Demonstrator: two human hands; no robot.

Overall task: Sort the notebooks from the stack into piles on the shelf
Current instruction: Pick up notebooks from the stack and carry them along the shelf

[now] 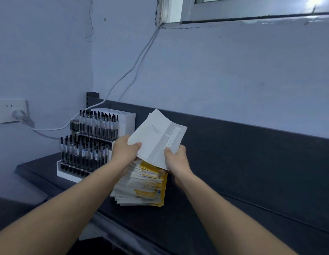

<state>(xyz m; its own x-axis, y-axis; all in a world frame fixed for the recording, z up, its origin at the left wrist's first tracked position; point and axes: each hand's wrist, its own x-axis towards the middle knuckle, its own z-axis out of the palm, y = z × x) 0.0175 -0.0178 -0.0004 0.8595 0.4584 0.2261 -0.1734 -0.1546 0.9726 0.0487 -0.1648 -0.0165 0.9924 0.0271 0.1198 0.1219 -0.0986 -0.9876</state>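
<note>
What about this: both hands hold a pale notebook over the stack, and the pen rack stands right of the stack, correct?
Not quite: the head view shows the pen rack left of the stack. The left hand and right hand do hold a pale notebook over it.

A tiered white rack [129,123] of black pens [82,153] stands near a wall socket [11,110] and white cable [134,63].
</note>
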